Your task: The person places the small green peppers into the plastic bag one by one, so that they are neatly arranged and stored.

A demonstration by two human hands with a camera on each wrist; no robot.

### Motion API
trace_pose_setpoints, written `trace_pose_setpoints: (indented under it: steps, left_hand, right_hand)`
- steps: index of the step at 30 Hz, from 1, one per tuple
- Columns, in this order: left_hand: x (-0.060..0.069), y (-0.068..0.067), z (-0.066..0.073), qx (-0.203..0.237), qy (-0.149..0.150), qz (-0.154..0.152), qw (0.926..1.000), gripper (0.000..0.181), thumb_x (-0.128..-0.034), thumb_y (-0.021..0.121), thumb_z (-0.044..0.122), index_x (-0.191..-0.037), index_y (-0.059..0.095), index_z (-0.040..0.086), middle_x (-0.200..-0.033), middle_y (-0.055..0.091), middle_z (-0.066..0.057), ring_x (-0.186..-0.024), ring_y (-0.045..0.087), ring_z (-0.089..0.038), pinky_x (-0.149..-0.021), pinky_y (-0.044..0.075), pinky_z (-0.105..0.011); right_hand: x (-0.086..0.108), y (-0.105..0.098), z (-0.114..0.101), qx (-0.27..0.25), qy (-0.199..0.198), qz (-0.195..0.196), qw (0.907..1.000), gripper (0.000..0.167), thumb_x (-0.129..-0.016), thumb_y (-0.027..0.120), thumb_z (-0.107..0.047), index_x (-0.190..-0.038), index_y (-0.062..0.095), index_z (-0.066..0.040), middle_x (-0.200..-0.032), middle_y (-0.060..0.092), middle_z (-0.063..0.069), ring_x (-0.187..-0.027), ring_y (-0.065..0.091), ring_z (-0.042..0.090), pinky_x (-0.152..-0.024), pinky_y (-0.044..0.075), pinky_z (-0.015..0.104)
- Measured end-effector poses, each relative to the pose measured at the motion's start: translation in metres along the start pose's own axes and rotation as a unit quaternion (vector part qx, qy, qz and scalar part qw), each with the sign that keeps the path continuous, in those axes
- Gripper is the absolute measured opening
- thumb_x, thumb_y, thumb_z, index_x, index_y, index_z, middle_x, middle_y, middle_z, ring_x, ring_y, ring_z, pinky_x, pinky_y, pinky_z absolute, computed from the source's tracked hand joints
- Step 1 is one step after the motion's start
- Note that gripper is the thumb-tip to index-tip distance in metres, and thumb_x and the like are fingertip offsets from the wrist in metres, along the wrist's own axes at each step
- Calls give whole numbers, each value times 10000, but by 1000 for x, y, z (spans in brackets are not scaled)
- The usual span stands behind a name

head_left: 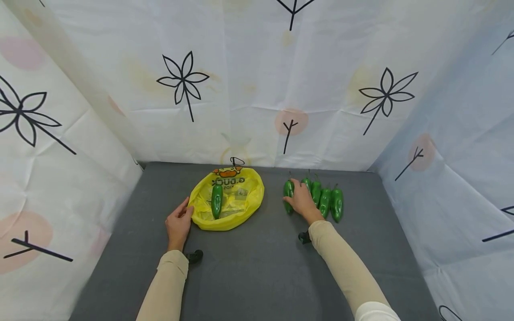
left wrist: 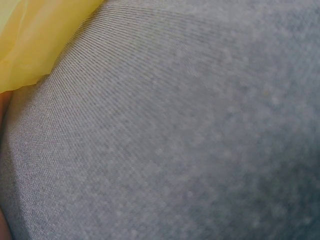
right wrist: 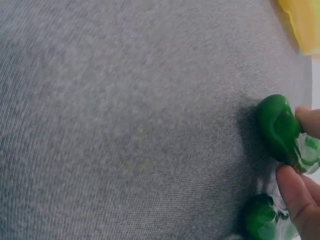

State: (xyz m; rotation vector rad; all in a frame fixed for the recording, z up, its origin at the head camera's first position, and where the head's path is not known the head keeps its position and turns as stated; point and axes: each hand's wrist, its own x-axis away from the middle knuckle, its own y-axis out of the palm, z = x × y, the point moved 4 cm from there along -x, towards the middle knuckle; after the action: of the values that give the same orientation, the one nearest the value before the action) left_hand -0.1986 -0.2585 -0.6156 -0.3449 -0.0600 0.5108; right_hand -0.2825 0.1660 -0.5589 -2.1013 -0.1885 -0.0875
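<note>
A yellow plastic bag point(head_left: 250, 209) lies opened out like a shallow bowl, with one green chili pepper point(head_left: 217, 201) inside it. My left hand point(head_left: 178, 224) pinches the bag's left rim between thumb and fingers. To the right, my right hand point(head_left: 303, 201) has its thumb and fingers on either side of the leftmost green pepper point(head_left: 288, 196) of a row. In the right wrist view, thumb and fingertips grip that pepper point(right wrist: 276, 125), while a second pepper point(right wrist: 260, 220) lies close below. The left wrist view shows just a corner of the bag point(left wrist: 30, 45).
Several more green peppers point(head_left: 337, 204) lie side by side right of my right hand. The dark grey table point(head_left: 257, 276) is enclosed by patterned white cloth point(head_left: 249, 80) at the back and both sides. A dark wrist device point(head_left: 194, 256) sits at each wrist.
</note>
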Motion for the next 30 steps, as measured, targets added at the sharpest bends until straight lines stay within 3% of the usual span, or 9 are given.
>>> trace_pose_setpoints:
  steps: [13,22,30]
  left_hand:
    - [1,-1,2,-32,-3,-162,9999,418,-990,661,392,-1401,631,325,-1256,736,-100,-892,577,163,-753,436,-19]
    - [1,0,1,-14,-62,-155,9999,418,-984,668,400,-1395,638,331,-1233,739,-97,-892,596,102,-741,451,-42]
    - [1,-2,2,-39,-72,-191,9998,428,-982,658,437,-1396,639,325,-1290,719,-102,-906,578,118,-742,444,-36]
  right_hand:
    - [1,-4,0,-429,176,-112,9989,750,-988,675,-226,-1608,277,-86,-1574,363,309,-1411,428,477,-1068,448,608]
    - [2,-9,0,-585,91,-112,9982,742,-983,666,-217,-1599,282,-64,-1570,378,301,-1423,410,477,-1084,433,613]
    - [2,-23,-6,-736,-106,-12,9972,745,-971,685,-219,-1586,298,-51,-1419,524,285,-1274,541,434,-976,491,571]
